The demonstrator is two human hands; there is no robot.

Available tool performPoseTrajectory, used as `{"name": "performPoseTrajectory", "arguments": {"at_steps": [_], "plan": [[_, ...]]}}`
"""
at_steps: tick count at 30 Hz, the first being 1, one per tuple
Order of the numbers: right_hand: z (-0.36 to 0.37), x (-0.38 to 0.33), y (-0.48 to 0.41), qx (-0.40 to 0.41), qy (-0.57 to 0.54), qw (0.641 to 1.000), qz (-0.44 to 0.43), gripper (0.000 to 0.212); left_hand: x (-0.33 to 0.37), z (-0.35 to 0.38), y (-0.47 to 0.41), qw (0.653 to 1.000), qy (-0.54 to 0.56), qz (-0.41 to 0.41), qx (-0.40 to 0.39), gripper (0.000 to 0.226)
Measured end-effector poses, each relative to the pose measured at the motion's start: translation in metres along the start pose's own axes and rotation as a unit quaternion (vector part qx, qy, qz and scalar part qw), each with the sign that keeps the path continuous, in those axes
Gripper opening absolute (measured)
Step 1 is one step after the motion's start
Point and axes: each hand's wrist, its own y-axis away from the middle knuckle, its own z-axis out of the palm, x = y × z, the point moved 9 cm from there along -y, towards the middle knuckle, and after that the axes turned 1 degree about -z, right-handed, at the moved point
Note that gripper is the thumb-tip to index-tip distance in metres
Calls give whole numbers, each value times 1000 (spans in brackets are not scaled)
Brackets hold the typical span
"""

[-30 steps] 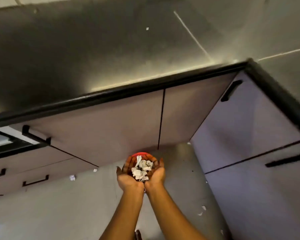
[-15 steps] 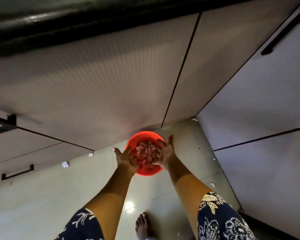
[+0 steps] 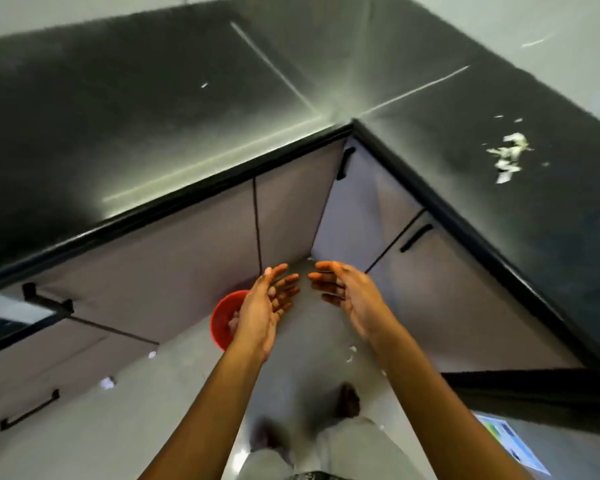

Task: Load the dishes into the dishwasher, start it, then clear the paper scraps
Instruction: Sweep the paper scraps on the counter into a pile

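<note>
I am holding both hands out empty. The left hand (image 3: 264, 306) and the right hand (image 3: 347, 296) are spread wide, with fingers straight and palms facing each other, fingertips near but apart.

The red bin (image 3: 222, 320) is sitting on the floor (image 3: 66, 427) beneath the left hand, which is hiding part of its rim. Pale scraps are showing inside it.

I am judging the step in hand to be fetching the next load of paper.
- The largest cluster of paper scraps (image 3: 508, 154) is lying on the black countertop (image 3: 551, 220), well beyond and to the right of the right hand.
- A crumpled piece (image 3: 107, 382) is lying on the floor, left of the left forearm.
- Small bits (image 3: 351, 353) are lying under the right wrist.

To do this well, I am planning to sweep the cluster toward the counter edge into a cupped palm, then carry it low over the bin.

The counter's black edge is overhanging the cabinet doors (image 3: 187, 254), and its inner corner is sitting just beyond the fingertips. A door handle (image 3: 415, 238) is projecting right of the right hand. Open floor is lying between the forearms.
</note>
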Motion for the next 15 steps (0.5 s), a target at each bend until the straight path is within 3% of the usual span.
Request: {"name": "performPoseTrajectory", "arguments": {"at_steps": [5, 7, 9, 10, 12, 14, 15], "plan": [[-97, -110, 38, 109, 87, 981, -138, 22, 49, 134, 6, 964, -203, 127, -118, 27], [-147, -143, 44, 202, 188, 941, -196, 18, 61, 188, -2, 930, -274, 190, -153, 20], [-194, -167, 44, 291, 337, 864, -235, 18, 63, 237, -14, 888, -349, 249, -165, 17], [-210, -172, 39, 311, 398, 828, -242, 24, 62, 256, -22, 855, -403, 284, -160, 21], [-247, -171, 19, 327, 490, 782, -203, 47, 47, 300, -43, 748, -554, 332, -152, 39], [-288, -164, -3, 343, 559, 746, -113, 67, 24, 333, -70, 628, -700, 311, -140, 62], [-305, -159, -12, 345, 573, 740, -71, 75, 15, 343, -82, 586, -742, 297, -133, 69]]}}
